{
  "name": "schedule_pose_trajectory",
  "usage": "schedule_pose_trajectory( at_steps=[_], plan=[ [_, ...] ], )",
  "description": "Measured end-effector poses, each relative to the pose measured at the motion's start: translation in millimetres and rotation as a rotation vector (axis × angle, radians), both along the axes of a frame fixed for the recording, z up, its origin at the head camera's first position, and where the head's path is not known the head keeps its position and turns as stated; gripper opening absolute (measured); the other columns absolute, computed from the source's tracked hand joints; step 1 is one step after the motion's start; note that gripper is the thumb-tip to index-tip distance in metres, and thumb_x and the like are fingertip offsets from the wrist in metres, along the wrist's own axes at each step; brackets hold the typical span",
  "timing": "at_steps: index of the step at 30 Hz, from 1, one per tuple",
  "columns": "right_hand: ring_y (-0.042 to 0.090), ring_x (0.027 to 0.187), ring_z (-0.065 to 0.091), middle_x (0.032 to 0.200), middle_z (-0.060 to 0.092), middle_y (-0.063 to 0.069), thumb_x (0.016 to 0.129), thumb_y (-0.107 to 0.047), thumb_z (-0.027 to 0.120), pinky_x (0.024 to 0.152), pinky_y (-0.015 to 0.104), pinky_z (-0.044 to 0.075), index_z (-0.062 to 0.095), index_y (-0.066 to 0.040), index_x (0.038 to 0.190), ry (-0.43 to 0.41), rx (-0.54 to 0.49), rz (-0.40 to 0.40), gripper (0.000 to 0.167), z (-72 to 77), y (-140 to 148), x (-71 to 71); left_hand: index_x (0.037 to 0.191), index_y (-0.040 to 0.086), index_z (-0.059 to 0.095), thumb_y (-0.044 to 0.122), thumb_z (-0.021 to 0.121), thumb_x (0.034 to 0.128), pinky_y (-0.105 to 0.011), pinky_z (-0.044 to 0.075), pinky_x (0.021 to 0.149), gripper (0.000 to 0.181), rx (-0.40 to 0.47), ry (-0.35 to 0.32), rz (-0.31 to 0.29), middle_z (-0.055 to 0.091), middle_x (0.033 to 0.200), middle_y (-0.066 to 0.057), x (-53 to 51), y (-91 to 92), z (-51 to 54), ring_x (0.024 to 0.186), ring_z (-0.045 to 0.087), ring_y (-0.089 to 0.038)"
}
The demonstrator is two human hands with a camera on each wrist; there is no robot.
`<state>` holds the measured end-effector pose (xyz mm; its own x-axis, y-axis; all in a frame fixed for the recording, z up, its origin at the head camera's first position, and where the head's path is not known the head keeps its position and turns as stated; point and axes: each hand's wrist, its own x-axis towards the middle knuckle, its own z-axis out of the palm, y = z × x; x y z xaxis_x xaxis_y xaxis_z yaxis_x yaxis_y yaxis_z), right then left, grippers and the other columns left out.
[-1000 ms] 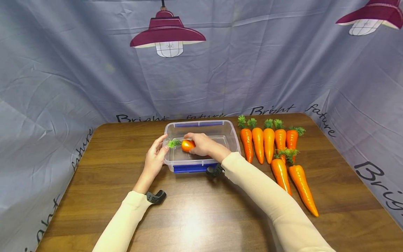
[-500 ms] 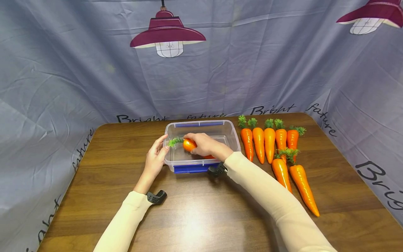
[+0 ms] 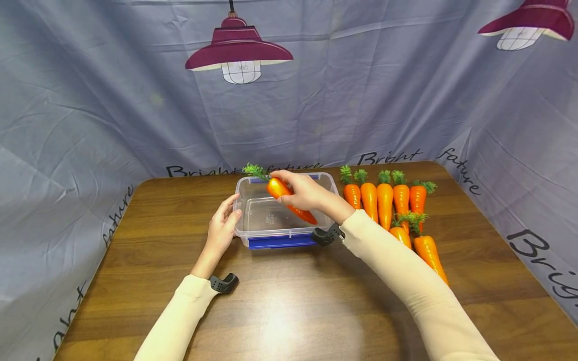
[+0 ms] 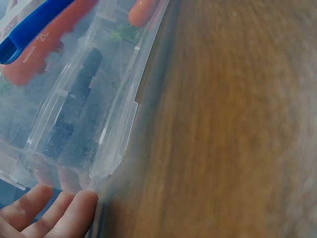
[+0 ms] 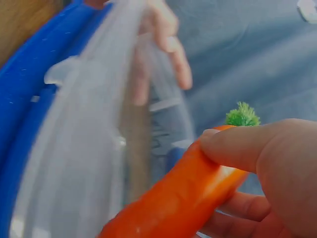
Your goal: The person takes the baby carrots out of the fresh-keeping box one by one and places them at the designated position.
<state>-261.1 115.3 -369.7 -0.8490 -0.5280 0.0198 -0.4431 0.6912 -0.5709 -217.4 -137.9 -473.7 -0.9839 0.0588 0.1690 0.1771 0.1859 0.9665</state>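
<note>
In the head view my right hand (image 3: 303, 191) pinches a glossy orange carrot (image 3: 291, 199) with feathery green top (image 3: 255, 171), holding it slantwise over a clear plastic container (image 3: 253, 232). The leafy end points up and left, the tip down and right. The right wrist view has the thumb across the carrot (image 5: 173, 201) and the other fingers beneath it. At the container's left end, my left hand (image 3: 222, 223) rests against the wall and rim. Up close, its extended fingertips touch the clear wall (image 4: 81, 148) from outside.
Several carrots (image 3: 385, 198) lie in a row right of the container, with others (image 3: 431, 253) nearer, partly behind the right sleeve. A blue latch (image 3: 282, 241) runs along the container's front. The wooden table (image 3: 180, 210) backs onto a grey curtain (image 3: 316, 115).
My right hand has raised the carrot from inside the container, up and slightly right, baring the container's floor. The left hand stays at the left wall.
</note>
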Motion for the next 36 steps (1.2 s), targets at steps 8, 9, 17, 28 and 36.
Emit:
schedule_pose_trajectory(
  at_steps=[8,9,17,28,36],
  plan=[
    [0.032,0.103,0.074,0.134,0.061,0.019,0.096,-0.019,0.069,0.087,0.047,0.061,0.039,-0.016,0.156,0.003,-0.099,-0.079,0.067,37.1,44.8,9.5,0.150,0.010,0.048,0.007,0.048,0.1035,-0.026,0.055,0.092,0.047,0.006,0.002,0.003,0.059,0.139,-0.030,-0.5,1.7,-0.3,0.121,0.061,-0.042],
    [0.033,0.105,0.073,0.135,0.061,0.019,0.096,-0.020,0.069,0.087,0.047,0.061,0.039,-0.016,0.156,0.005,-0.099,-0.099,0.067,40.7,52.8,11.3,0.150,0.010,0.048,0.007,0.049,0.1034,-0.026,0.055,0.091,0.047,0.007,0.002,0.002,0.059,0.139,-0.030,-0.5,2.0,-0.4,0.121,0.061,-0.042],
    [0.037,0.103,0.072,0.133,0.062,0.020,0.096,-0.023,0.069,0.079,0.043,0.059,0.039,-0.017,0.156,-0.002,-0.129,-0.294,0.067,50.3,115.2,34.2,0.151,0.011,0.048,0.010,0.050,0.1036,-0.015,0.050,0.091,0.047,-0.011,-0.016,-0.002,0.055,0.146,-0.027,-0.3,0.8,0.3,0.131,0.058,-0.040],
    [0.012,0.078,0.066,0.132,0.058,0.029,0.098,-0.020,0.067,0.057,0.028,0.056,0.032,-0.012,0.159,-0.119,-0.269,-0.400,0.071,26.3,157.1,70.2,0.151,0.010,0.048,0.009,0.049,0.1042,-0.025,0.055,0.095,0.047,0.008,-0.027,-0.007,0.056,0.144,-0.028,-0.2,-1.4,0.9,0.128,0.059,-0.041],
    [0.011,0.064,0.059,0.129,0.054,0.035,0.097,-0.012,0.067,0.054,0.031,0.057,0.032,-0.003,0.156,-0.140,-0.294,-0.407,0.069,-1.7,171.4,94.1,0.151,0.009,0.048,0.009,0.049,0.1042,-0.042,0.056,0.099,0.046,-0.009,-0.010,0.001,0.056,0.144,-0.029,-0.1,-0.5,-0.5,0.126,0.060,-0.043]
  ],
)
